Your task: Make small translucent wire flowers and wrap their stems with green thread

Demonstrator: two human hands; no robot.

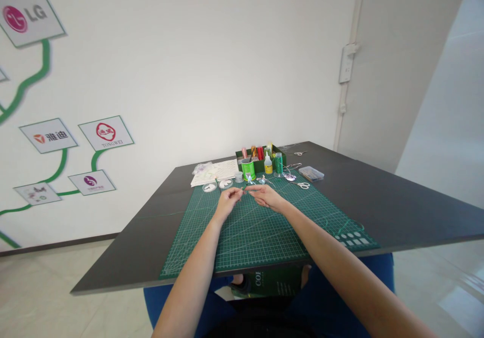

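Note:
Above the green cutting mat (260, 232), my left hand (228, 200) is closed in a pinch at the fingertips. What it pinches is small and thin, too small to make out. My right hand (266, 197) comes from the other side, its index finger reaching to the left fingertips and its other fingers curled. Its thumb side is pressed close, and anything it grips is too small to name. Just beyond the hands stand a bright green can (248, 169) and small shiny pieces (262, 180). A green thread (351, 223) curls over the mat's right part.
A dark green box (280, 154) holds several thread spools. Before it stand a yellow-labelled glue bottle (268, 164) and a green spool (279, 163). Scissors (303, 185) and a clear case (311, 173) lie right; round dishes (226, 184) and white sheets (223, 171) lie left.

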